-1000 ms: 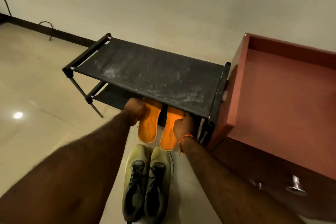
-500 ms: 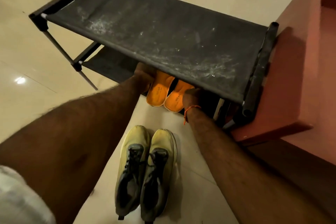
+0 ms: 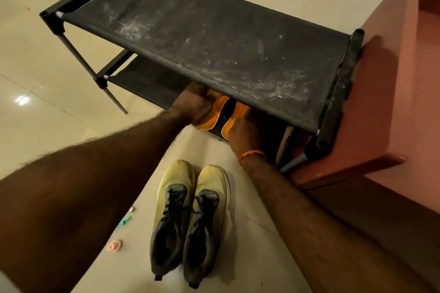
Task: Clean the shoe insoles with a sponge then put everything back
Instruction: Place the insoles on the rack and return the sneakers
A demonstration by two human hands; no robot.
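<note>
Two orange insoles lie on the lower shelf of a black shoe rack [image 3: 214, 38], mostly under its dusty top shelf. My left hand [image 3: 192, 104] grips the left insole [image 3: 209, 118] at its near end. My right hand [image 3: 245, 131] holds the right insole [image 3: 234, 116] the same way; its fingers are partly hidden. A pair of yellow-green shoes [image 3: 190, 216] stands on the floor in front of the rack, between my forearms. No sponge is visible.
A reddish-brown cabinet [image 3: 392, 93] stands against the rack's right end. Small bits lie on the tile floor at lower left: a pink cap [image 3: 115, 244] and a green piece [image 3: 125, 221]. The wall runs behind the rack.
Both hands have pushed the insoles further in under the top shelf, so less orange shows. The camera has moved closer and tilted down.
</note>
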